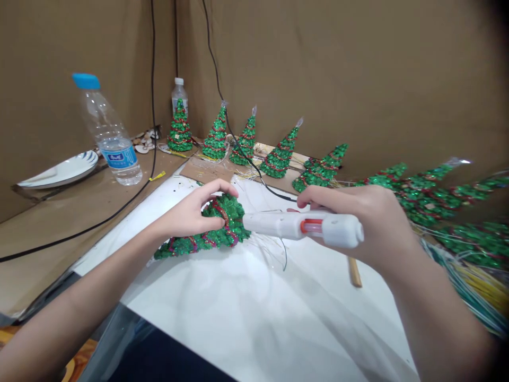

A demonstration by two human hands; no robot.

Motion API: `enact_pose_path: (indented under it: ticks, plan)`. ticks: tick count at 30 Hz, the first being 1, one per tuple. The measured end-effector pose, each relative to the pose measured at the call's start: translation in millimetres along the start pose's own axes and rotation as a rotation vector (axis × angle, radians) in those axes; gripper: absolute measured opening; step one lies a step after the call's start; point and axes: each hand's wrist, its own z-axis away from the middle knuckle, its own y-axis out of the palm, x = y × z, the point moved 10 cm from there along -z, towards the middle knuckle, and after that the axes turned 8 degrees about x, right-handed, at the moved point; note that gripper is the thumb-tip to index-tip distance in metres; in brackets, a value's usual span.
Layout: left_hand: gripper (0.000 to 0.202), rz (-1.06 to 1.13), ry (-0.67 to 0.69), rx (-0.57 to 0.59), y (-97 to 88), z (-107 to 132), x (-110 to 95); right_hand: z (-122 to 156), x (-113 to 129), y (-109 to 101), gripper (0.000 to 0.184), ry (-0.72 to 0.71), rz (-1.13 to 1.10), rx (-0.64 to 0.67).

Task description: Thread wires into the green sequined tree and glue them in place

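Observation:
My left hand [199,209] is closed around a small green tinsel Christmas tree [233,215] with red and purple trim. The tree lies on its side over the white work surface [238,307], its tip pointing left. In my right hand [353,212] is a white glue gun [274,225], gripped by its handle, with a reddish part showing in its back slot. The gun's nozzle meets or nearly meets the tree's base; I cannot tell whether they touch. Thin wires [274,249] trail from the base. A wooden stick [354,273] lies below my right hand.
Several finished-looking trees [280,154] stand along the back, with more at right [429,193] beside bundled wires [473,286]. At left are a blue-capped water bottle [119,159] and a white plate [67,170]. A black cord [153,106] hangs down and crosses the table.

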Motion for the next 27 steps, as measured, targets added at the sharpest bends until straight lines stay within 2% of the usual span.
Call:
enact_pose_path:
  ticks: [7, 16, 27]
  plan:
    - [0.041, 0.017, -0.004, -0.001, 0.7, 1, 4, 3, 20, -10, 0.015, -0.135, 0.126, -0.156]
    - [0.041, 0.038, -0.01, 0.008, 1.7, 0, 4, 6, 19, -8, 0.011, -0.161, 0.133, -0.15]
    - [0.039, 0.015, -0.016, 0.007, 2.5, 1, 5, 4, 32, -16, 0.023, -0.186, 0.246, -0.213]
